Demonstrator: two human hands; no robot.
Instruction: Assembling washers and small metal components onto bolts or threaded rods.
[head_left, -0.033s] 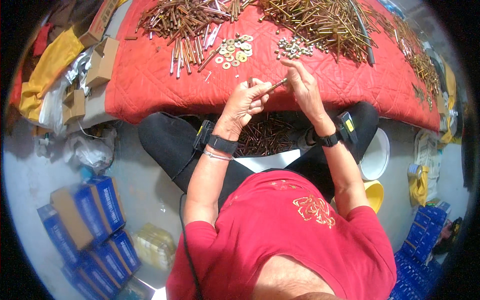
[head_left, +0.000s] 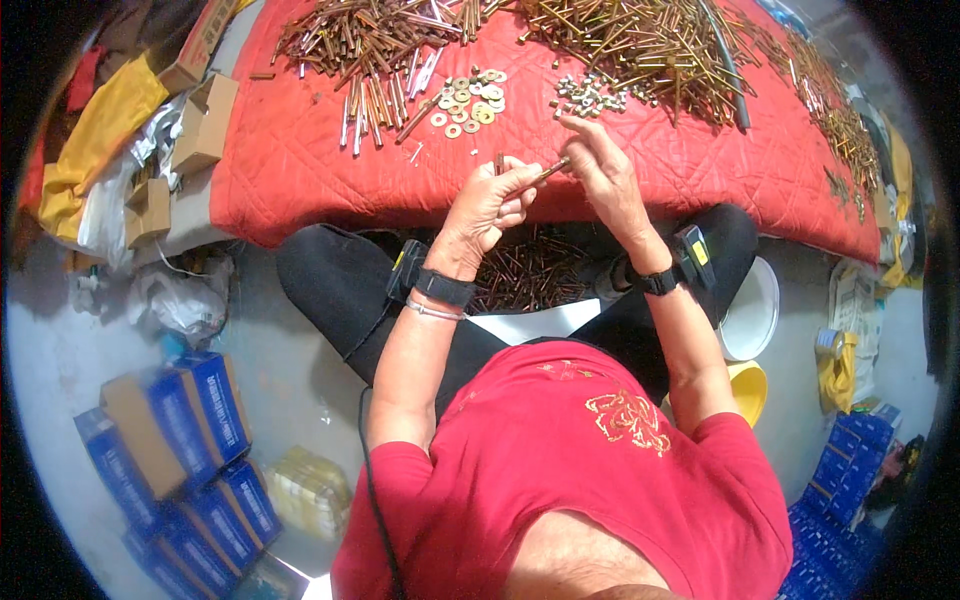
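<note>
My left hand [head_left: 497, 205] is closed round a thin bronze-coloured bolt [head_left: 552, 171] that slants up to the right. A second short brown metal piece [head_left: 500, 162] sticks up by its fingers. At the bolt's far end is my right hand [head_left: 607, 180], thumb and fingers pinched round the tip, index finger raised; whether a nut sits there is too small to tell. Just beyond the hands, flat washers [head_left: 463, 112] and small silvery nuts [head_left: 590, 97] lie on a red quilted cloth [head_left: 340, 185]. Between my legs rests a heap of brown metal pieces [head_left: 530, 272].
Metal sleeves [head_left: 365, 45] are piled at the far left of the cloth, long bolts [head_left: 650, 45] at the far right beside a dark rod [head_left: 728, 65]. Blue boxes [head_left: 205, 410] stack at lower left, more blue boxes [head_left: 840, 470] at lower right. A white tub [head_left: 752, 310] stands by my right knee.
My right hand's fingers have shifted slightly left and down, closer round the end of the bolt. My left hand stays in place.
</note>
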